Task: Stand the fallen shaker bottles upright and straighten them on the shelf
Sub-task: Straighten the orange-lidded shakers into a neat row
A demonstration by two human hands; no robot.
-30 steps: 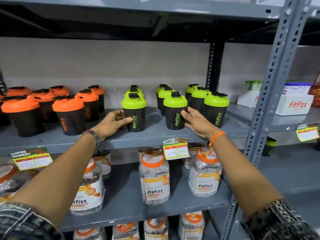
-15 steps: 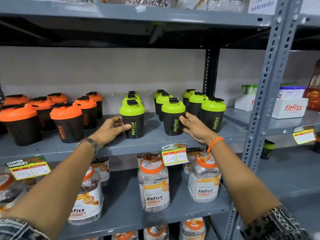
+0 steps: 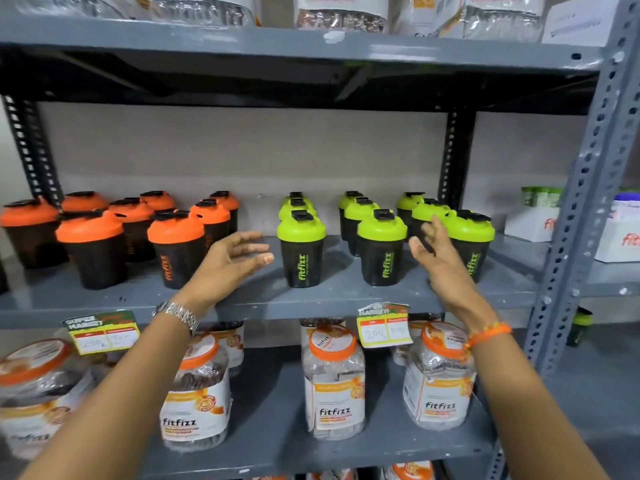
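Nearest me, two bare forearms reach up over the jars (image 3: 334, 382) on the lower shelf, a watch (image 3: 178, 315) on the left wrist and an orange thread band (image 3: 488, 336) on the right. Both hands are spread and hold nothing. The left hand (image 3: 230, 263) hangs just above the shelf (image 3: 242, 299), fingers (image 3: 249, 237) loosely curved, in the gap between the orange-lidded shakers (image 3: 176, 247) and the front green-lidded shaker (image 3: 301, 247), close beside it but not touching. The right hand (image 3: 438, 258) is lifted between the middle green shaker (image 3: 381, 245) and the right-hand one (image 3: 471, 242), partly in front of the bottles behind; whether a fingertip brushes any of them, I cannot tell.

Further back, the green shakers stand upright in three short files running toward the wall, labels facing out, which suits a tidy display. The orange ones also stand upright but look less evenly lined. No bottle lies on its side, so I judge only fine straightening remains.
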